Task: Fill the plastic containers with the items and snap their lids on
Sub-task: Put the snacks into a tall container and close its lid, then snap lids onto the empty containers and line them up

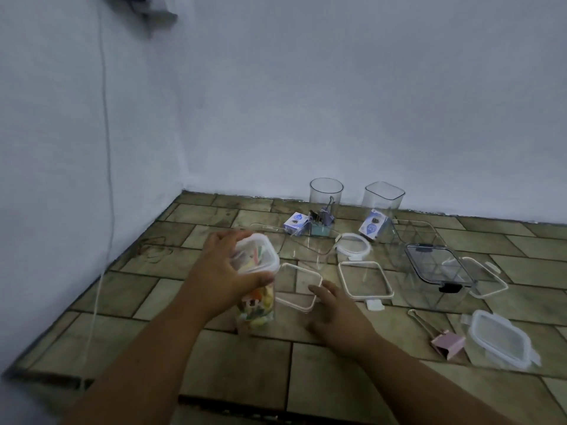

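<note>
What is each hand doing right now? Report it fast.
Left hand: grips the lidded, filled container near its top.
Right hand: open, fingers relaxed, holding nothing.

Rough tally: one filled tall container [259,308], two empty clear containers [326,194] [383,196] far back, two pink-rimmed square containers [296,286] [365,279], two small blue-and-white boxes [296,223] [372,228], one round lid [353,246], one loose pink binder clip [448,345] near right.

Figure: 2 bare forearms entering from the lower edge, ending in bare left hand [227,271] and right hand [337,317].
</note>
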